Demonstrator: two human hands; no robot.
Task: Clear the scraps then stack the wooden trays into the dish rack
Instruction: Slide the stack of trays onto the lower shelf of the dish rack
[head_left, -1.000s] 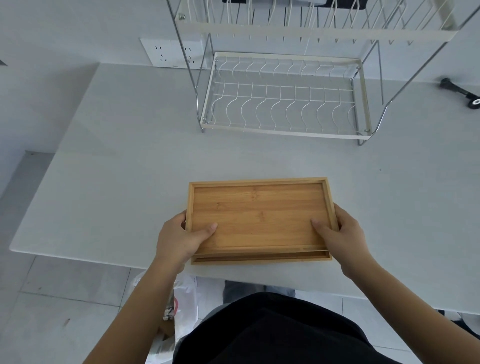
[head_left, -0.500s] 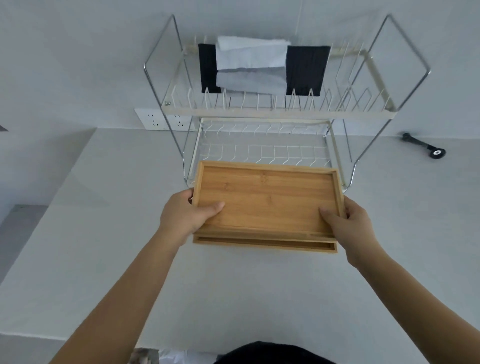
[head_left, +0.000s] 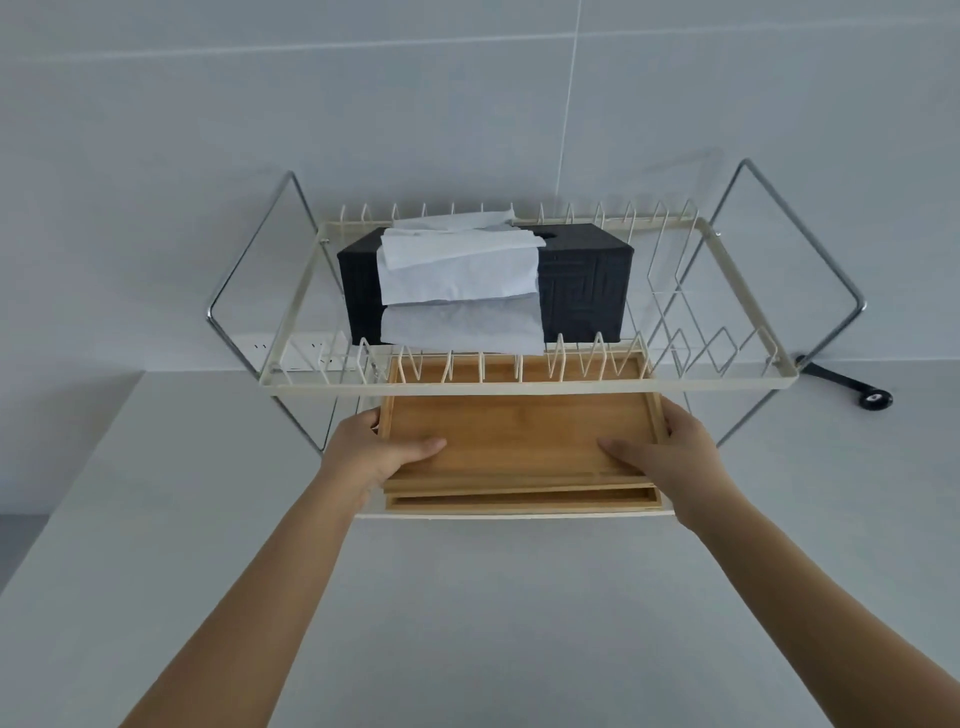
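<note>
Wooden trays (head_left: 519, 447), two of them stacked one on the other, are sitting flat between the person's hands, partway under the upper shelf of the dish rack (head_left: 613, 383). From the head camera, the far end of the stack is showing through the upper tier's wire prongs, while the near end is hanging over the front rail of the lower tier.

The left hand (head_left: 363, 452) is gripping the stack's left edge, thumb lying across the top tray's floor and fingers wrapped under and out of sight. The right hand (head_left: 670, 452) is doing the same on the right edge, thumb on top, the other fingers hidden beneath. Both are closed firmly on the trays.

No scraps are showing on the trays or on the white counter (head_left: 467, 597), so the clearing part looks finished and the stacking step is in hand. A black tissue box (head_left: 582, 280) with white paper draped over it is occupying the upper shelf.

Next, I'd judge, the stack needs lowering level onto the lower tier, with the fingers underneath slipping clear of the wires before letting go.
</note>
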